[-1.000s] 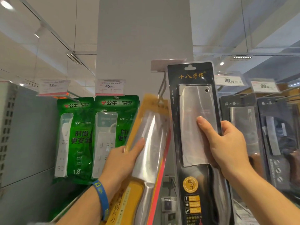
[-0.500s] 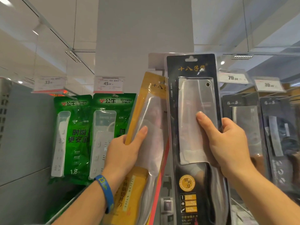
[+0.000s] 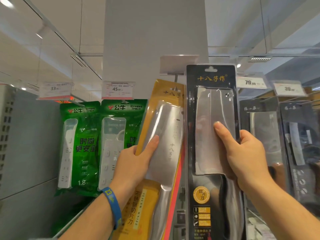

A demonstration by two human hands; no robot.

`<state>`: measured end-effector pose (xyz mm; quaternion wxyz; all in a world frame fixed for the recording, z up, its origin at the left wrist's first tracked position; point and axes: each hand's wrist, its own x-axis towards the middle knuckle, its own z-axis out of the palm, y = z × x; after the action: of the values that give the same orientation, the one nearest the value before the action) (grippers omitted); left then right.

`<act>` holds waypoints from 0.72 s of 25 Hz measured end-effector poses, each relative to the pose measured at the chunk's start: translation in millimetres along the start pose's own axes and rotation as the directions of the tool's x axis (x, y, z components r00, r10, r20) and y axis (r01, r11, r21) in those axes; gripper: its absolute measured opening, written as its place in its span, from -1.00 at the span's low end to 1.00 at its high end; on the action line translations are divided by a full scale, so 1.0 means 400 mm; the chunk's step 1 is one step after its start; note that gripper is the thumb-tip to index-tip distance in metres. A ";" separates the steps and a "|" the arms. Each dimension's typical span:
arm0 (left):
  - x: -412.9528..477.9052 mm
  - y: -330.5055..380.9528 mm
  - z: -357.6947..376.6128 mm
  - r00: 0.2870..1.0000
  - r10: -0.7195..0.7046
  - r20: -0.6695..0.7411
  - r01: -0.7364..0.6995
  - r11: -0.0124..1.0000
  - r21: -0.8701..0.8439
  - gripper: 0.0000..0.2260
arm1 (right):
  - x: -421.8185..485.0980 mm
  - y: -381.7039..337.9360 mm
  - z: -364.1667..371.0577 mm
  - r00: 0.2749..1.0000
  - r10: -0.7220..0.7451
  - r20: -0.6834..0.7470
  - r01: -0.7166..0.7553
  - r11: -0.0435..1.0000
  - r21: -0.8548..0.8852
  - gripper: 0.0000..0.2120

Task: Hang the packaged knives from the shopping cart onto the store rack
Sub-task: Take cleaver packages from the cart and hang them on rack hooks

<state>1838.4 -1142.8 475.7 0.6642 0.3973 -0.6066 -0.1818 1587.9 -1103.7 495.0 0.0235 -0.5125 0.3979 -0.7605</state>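
Two bare forearms, one blue wristband

The left hand (image 3: pixel 136 160) and right hand (image 3: pixel 245 156) are both bare, with no gloves, rings or watch showing, and the forearms carry no sleeves as far as the frame's lower edge. The fingernails are short and unpainted. Around the left wrist, at about 7 o'clock from that hand, sits a blue rubber wristband (image 3: pixel 112 203) printed with a yellow-green "23" and further yellow-green marks too blurred to read.

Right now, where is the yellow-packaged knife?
Centre of the head view, the yellow-packaged knife tilts in the left hand, between the green power-strip packs and the black-packaged knife.
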 end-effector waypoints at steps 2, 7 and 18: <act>-0.002 0.002 0.004 1.000 -0.015 0.017 0.015 1.000 -0.005 -0.27 | -0.001 0.001 -0.001 1.000 0.006 0.009 -0.006 1.000 0.002 -0.33; -0.005 0.009 0.000 0.999 -0.028 0.025 0.028 1.000 0.002 -0.14 | -0.003 0.005 -0.001 0.999 0.021 0.043 -0.019 0.999 -0.041 -0.22; 0.022 0.070 0.051 0.998 -0.015 0.057 0.015 1.000 0.000 -0.17 | -0.006 -0.006 -0.015 1.000 -0.016 -0.005 0.016 1.000 -0.020 -0.39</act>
<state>1814.1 -1138.1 501.5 0.6452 0.3965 -0.6223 -0.1983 1585.1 -1097.4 493.9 0.0112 -0.5140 0.4013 -0.7581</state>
